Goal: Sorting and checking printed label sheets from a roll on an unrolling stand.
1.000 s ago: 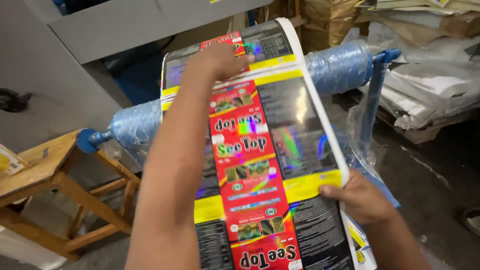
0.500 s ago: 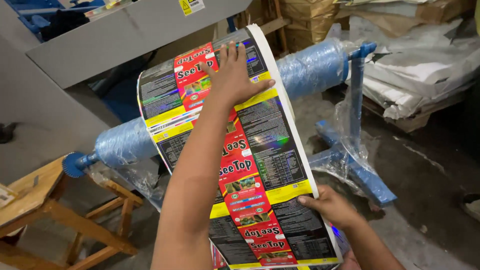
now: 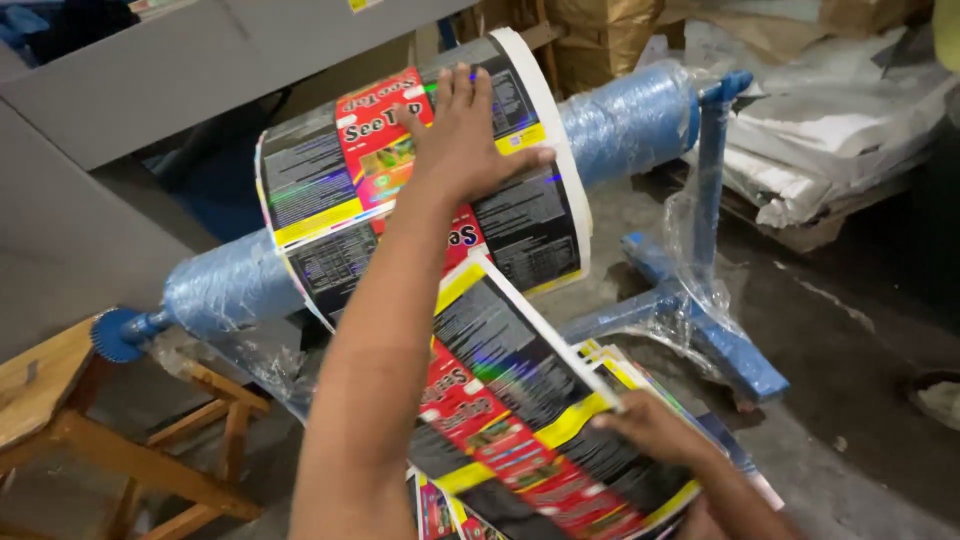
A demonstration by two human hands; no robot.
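A large roll of shiny printed packaging film (image 3: 330, 190), black with red and yellow panels, sits on a blue plastic-wrapped shaft (image 3: 625, 120). My left hand (image 3: 465, 135) lies flat on top of the roll, fingers spread. The loose end of the film (image 3: 510, 400) hangs down toward me and curls. My right hand (image 3: 655, 430) grips its right edge low in the view, pulling it away from the roll.
A blue metal stand (image 3: 700, 300) carries the shaft's right end. A wooden stool (image 3: 60, 400) stands at the lower left. A grey machine panel (image 3: 150, 80) is behind the roll. Stacked sacks and wrapped bundles (image 3: 840, 130) lie at the upper right on the concrete floor.
The view has dropped and shifted. My left hand stays on the roll's top while my right hand has drawn the loose film down and to the right, so more film hangs free.
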